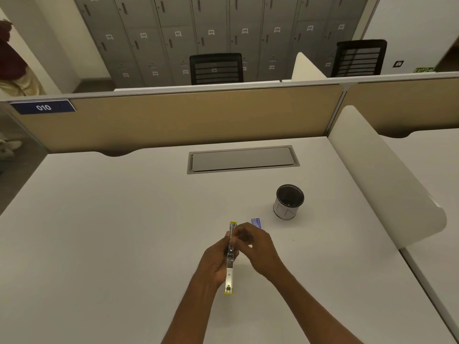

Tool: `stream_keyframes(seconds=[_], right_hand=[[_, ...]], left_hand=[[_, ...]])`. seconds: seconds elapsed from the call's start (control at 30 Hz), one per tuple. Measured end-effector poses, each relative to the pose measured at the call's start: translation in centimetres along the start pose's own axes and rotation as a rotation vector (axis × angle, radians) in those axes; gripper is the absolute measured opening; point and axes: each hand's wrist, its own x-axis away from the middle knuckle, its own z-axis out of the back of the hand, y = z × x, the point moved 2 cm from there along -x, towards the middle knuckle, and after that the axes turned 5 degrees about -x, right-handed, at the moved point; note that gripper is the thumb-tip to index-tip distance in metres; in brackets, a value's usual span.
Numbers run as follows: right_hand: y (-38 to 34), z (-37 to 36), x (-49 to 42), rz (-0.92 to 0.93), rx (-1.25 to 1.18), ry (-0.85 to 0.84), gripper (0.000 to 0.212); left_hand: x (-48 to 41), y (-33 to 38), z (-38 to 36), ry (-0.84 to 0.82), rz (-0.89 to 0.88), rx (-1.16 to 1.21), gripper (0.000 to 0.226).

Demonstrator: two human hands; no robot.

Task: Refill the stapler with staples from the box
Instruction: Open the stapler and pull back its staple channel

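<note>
A yellow stapler [230, 274] is swung fully open, with its long metal channel facing up. My left hand [215, 259] grips it from the left side, above the white desk [111, 232]. The fingertips of my right hand [258, 247] are pinched together over the channel's middle; whether they hold staples is hidden. A small blue staple box [256, 222] lies on the desk just beyond my right hand, mostly covered by it.
A white cup with a dark inside [288, 202] stands on the desk to the right of the box. A grey cable hatch [242, 158] is set into the desk farther back. A tan partition [186, 117] closes the far edge, and a white divider [387, 175] the right.
</note>
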Motion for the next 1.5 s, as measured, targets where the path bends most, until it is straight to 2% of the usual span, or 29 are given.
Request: stream_keyframes(seconds=[0.17,0.37,0.67,0.8,0.87,0.93,1.0,1.1,1.23,1.33,1.5], right_hand=[[-0.4,0.5,0.2,-0.188,-0.490,0.022,0.019],[-0.8,0.9,0.0,-0.342,-0.949,0.063,0.023],[-0.5,2.6,-0.7,-0.350,-0.973,0.121,0.021],[-0.2,3.9,-1.2,-0.351,-0.979,0.166,0.035],[0.1,4.8,-1.6,-0.348,-0.977,0.204,0.038],[0.5,5.7,-2.0,-0.343,-0.975,0.244,0.029],[1.2,6.8,-2.6,-0.338,-0.958,0.280,0.023],[2.2,8.5,-3.7,-0.339,-0.936,0.336,0.022],[2.9,10.6,-5.4,-0.336,-0.778,0.427,0.020],[2.9,12.0,-7.0,-0.286,-0.484,0.489,0.012],[3.2,13.8,-10.2,-0.101,0.264,0.509,0.012]], left_hand=[[0.0,0.1,-0.3,-0.075,0.037,0.132,0.019],[0.2,0.5,-1.6,-0.152,0.041,0.246,0.029],[-1.0,0.8,-3.3,-0.168,0.052,0.209,0.035],[-1.6,1.0,-4.9,-0.176,0.073,0.199,0.028],[-1.9,1.0,-5.8,-0.196,0.098,0.199,0.038],[-2.5,0.9,-6.3,-0.225,0.121,0.195,0.049],[-3.3,0.7,-6.6,-0.232,0.141,0.179,0.048],[-4.7,0.5,-7.0,-0.214,0.171,0.158,0.035],[-5.5,0.5,-7.6,-0.212,0.185,0.167,0.038],[-6.7,0.6,-7.5,-0.184,0.211,0.179,0.032],[-8.0,0.8,-7.2,-0.161,0.212,0.142,0.027]])
